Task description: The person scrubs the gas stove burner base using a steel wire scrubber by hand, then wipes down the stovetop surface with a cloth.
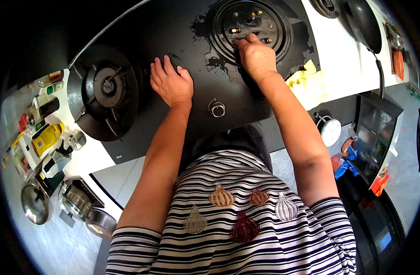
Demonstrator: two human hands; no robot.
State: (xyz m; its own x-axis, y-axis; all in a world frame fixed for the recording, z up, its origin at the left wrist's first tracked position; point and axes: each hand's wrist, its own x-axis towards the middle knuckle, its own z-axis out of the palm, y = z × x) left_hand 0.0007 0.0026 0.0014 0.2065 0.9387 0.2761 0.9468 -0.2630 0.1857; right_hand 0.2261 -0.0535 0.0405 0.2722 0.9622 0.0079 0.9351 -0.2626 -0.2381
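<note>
My left hand (172, 85) lies flat with fingers spread on the black cooktop (173, 41), between the two burners. Over the right burner base (218, 34), my right hand (259, 56) has its fingers bent and pressed together at the lower edge. Whatever those fingers hold, if anything, is hidden beneath them. This base is without its grate, and small brass-coloured parts show in it. Wet patches surround the ring. A yellow cloth (307, 83) lies crumpled to the right of my right forearm. Nearer to me is a round control knob (217, 108).
The left burner (108, 87) has its black grate in place. Bottles and a yellow package (47, 139) crowd the far left counter, with steel pots (77, 200) below them. At the upper right sits a black pan (363, 25); a dark glass-fronted cabinet (375, 137) stands lower right.
</note>
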